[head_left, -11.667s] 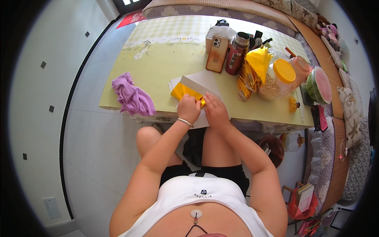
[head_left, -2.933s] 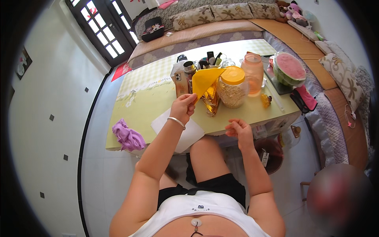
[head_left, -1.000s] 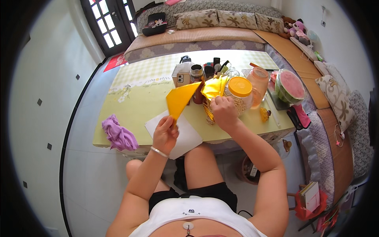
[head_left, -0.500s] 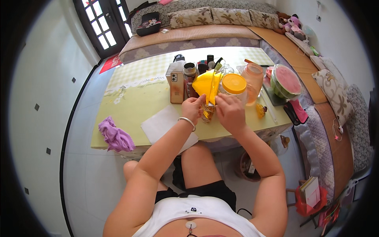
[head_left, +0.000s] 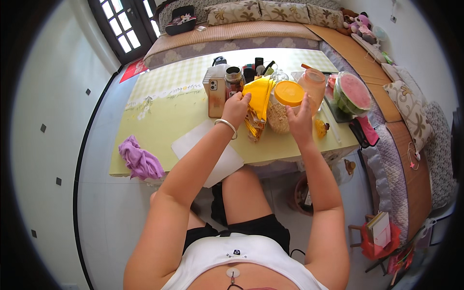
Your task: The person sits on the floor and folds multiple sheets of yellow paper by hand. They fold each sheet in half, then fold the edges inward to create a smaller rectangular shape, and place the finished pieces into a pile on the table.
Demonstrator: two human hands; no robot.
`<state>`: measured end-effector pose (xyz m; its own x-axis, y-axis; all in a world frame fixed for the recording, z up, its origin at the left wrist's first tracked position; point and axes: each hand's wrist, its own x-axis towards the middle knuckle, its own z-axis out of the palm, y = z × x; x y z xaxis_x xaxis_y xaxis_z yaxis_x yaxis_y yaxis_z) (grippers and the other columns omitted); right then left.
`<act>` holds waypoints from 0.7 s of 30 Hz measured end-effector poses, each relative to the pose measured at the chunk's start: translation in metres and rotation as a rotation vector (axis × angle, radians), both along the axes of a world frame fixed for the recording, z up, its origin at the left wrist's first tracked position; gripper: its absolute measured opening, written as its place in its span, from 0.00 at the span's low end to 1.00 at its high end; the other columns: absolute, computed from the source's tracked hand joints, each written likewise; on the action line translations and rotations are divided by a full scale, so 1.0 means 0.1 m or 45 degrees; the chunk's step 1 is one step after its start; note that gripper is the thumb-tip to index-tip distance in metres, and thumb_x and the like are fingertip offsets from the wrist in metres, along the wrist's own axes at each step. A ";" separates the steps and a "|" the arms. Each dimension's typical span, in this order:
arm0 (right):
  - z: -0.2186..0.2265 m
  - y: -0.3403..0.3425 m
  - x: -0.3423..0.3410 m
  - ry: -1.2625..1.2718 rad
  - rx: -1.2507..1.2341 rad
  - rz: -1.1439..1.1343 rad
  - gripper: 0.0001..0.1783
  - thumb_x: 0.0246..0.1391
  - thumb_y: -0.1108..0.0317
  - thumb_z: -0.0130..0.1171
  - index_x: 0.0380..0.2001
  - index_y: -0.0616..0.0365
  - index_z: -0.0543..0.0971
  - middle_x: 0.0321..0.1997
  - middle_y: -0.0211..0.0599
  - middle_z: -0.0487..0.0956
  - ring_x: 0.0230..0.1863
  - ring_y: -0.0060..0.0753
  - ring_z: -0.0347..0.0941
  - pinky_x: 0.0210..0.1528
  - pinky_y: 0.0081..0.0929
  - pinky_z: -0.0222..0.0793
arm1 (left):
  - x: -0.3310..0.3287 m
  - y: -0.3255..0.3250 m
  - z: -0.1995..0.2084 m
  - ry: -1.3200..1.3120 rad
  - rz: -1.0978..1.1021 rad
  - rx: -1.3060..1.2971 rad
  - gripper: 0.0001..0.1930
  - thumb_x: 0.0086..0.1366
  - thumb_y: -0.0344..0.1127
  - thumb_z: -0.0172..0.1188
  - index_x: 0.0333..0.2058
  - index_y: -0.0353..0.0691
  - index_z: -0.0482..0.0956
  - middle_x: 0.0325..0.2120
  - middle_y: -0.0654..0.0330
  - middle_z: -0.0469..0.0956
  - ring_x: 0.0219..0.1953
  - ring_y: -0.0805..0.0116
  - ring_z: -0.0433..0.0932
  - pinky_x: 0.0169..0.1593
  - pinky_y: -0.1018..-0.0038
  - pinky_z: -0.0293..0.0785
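Note:
My left hand [head_left: 237, 109] is closed on the edge of a shiny yellow folded sheet [head_left: 258, 99], held upright over the table; whether it is paper or foil I cannot tell. Gold and white crumpled strips [head_left: 254, 126] hang below it. Just right stands a clear jar [head_left: 278, 116] with a yellow lid [head_left: 289, 93] and tan flaky contents. My right hand [head_left: 301, 122] is at the jar's front right, thumb and fingers apart, holding nothing; I cannot tell whether it touches the jar. A white sheet [head_left: 208, 152] lies under my left forearm.
Behind my left hand stand a phone [head_left: 216, 99] and an uncapped dark bottle [head_left: 233, 77]. To the right are a pinkish jar [head_left: 314, 87], a cut watermelon [head_left: 353, 92] under plastic and a small yellow object [head_left: 321, 128]. A purple cloth [head_left: 140, 158] hangs over the table's front edge.
My right hand has let go of the yellow sheet and moved right to the jar. My left hand has shifted slightly up with the sheet. The view has tilted a little.

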<state>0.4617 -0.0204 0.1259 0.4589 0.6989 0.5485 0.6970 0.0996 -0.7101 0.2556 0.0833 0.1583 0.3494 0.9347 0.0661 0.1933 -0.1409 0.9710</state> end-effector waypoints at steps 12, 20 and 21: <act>0.19 -0.52 -0.42 -0.484 0.519 0.154 0.21 0.57 0.74 0.57 0.54 0.62 0.76 0.58 0.48 0.76 0.60 0.49 0.72 0.63 0.43 0.67 | -0.93 -0.41 -0.07 0.396 -0.117 0.375 0.31 0.67 0.52 0.61 0.53 0.25 0.71 0.54 0.40 0.74 0.56 0.44 0.72 0.58 0.62 0.68; -0.54 -0.66 -1.14 -0.809 0.013 0.849 0.24 0.47 0.79 0.56 0.51 0.58 0.80 0.58 0.43 0.79 0.61 0.47 0.73 0.64 0.43 0.68 | -2.18 -1.51 -0.95 1.266 -0.076 0.807 0.52 0.47 0.46 0.77 0.69 0.38 0.59 0.67 0.38 0.58 0.71 0.41 0.55 0.70 0.46 0.51; -0.59 -0.62 -1.20 -0.970 -0.087 0.893 0.27 0.49 0.77 0.54 0.56 0.57 0.77 0.63 0.43 0.75 0.66 0.46 0.69 0.69 0.45 0.62 | -2.25 -1.57 -1.01 1.329 -0.128 0.790 0.53 0.47 0.45 0.77 0.69 0.41 0.59 0.68 0.39 0.56 0.72 0.42 0.53 0.71 0.44 0.49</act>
